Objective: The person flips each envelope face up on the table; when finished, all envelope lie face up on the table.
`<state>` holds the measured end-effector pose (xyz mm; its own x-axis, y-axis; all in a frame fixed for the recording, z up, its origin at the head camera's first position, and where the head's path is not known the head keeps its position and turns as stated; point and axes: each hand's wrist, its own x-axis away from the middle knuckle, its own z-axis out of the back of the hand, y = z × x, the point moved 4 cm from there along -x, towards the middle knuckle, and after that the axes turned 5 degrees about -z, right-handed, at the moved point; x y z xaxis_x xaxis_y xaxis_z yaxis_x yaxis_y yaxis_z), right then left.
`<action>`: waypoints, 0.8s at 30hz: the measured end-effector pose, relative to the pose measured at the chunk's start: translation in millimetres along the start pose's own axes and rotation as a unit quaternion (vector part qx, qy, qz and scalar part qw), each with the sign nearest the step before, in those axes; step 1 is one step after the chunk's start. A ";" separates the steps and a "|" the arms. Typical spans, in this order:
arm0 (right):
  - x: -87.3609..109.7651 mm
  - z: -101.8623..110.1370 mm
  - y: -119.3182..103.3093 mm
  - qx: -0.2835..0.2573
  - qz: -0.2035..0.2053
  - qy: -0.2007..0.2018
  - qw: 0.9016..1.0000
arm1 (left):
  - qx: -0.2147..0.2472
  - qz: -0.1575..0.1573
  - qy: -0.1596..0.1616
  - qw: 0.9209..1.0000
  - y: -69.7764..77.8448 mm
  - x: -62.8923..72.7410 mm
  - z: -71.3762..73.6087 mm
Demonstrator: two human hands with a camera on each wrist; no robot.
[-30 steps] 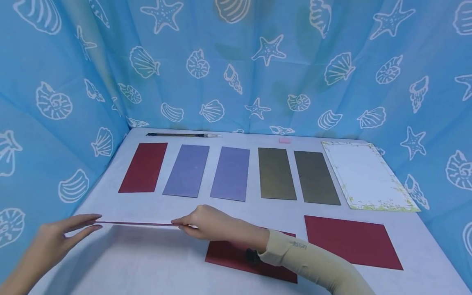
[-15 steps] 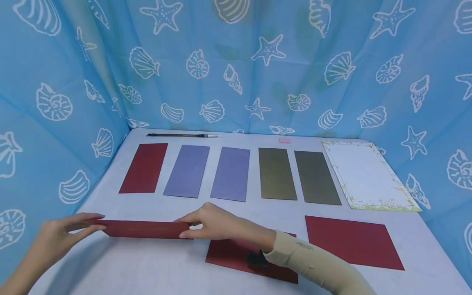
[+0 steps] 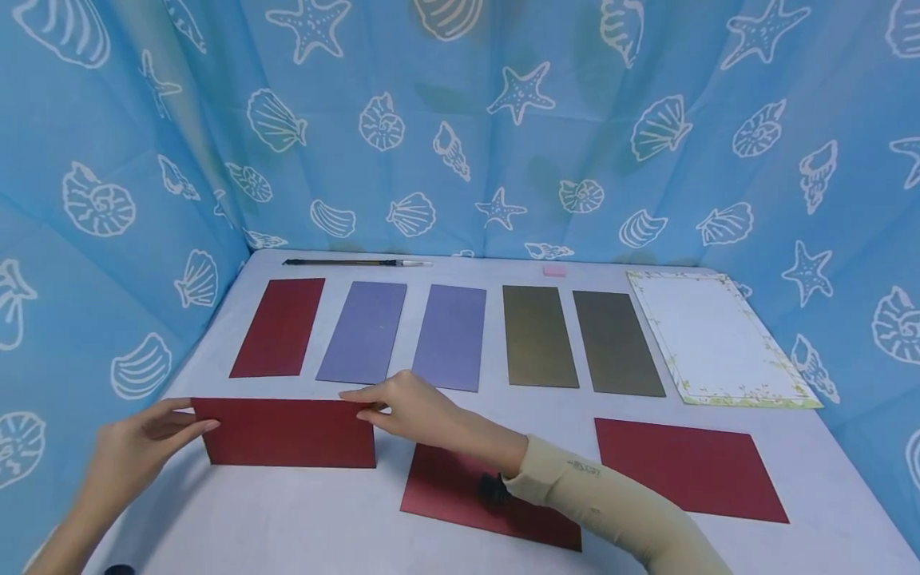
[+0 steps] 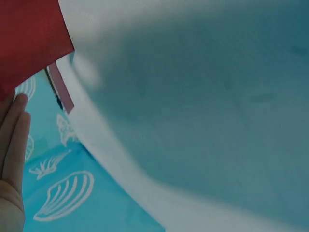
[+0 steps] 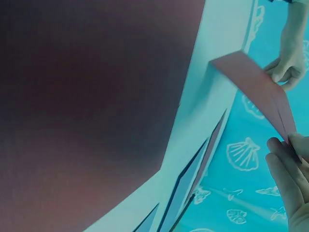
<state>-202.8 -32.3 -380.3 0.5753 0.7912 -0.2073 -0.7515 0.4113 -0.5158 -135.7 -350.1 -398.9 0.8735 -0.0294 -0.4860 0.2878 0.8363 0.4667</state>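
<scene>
A red rectangular card stands on its long edge, or just above the table, at the front left in the head view. My left hand pinches it near the upper left corner, thumb in front. At the upper right corner my right hand pinches its top edge between thumb and fingers. In the left wrist view the card fills the upper left, beside the left fingers. Both hands on the card appear in the right wrist view.
A red card lies under my right forearm, another to its right. Behind lie a red card, lilac cards, olive-brown cards, a white bordered sheet, a brush and a pink eraser-like block.
The held card has turned from edge-on to upright, so its red face now shows. My right hand has risen slightly with its top edge. The cards on the table have stayed put.
</scene>
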 end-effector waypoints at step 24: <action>-23.7 -29.9 43.2 0.059 -0.032 -0.102 0.993 | 0.026 0.142 -0.182 0.973 -29.4 -8.9 -43.0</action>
<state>-239.3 -46.8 -422.5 0.5546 0.8321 0.0011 -0.7552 0.5039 -0.4193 -168.8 -350.9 -440.1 0.9991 -0.0004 -0.0431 0.0256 0.8099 0.5860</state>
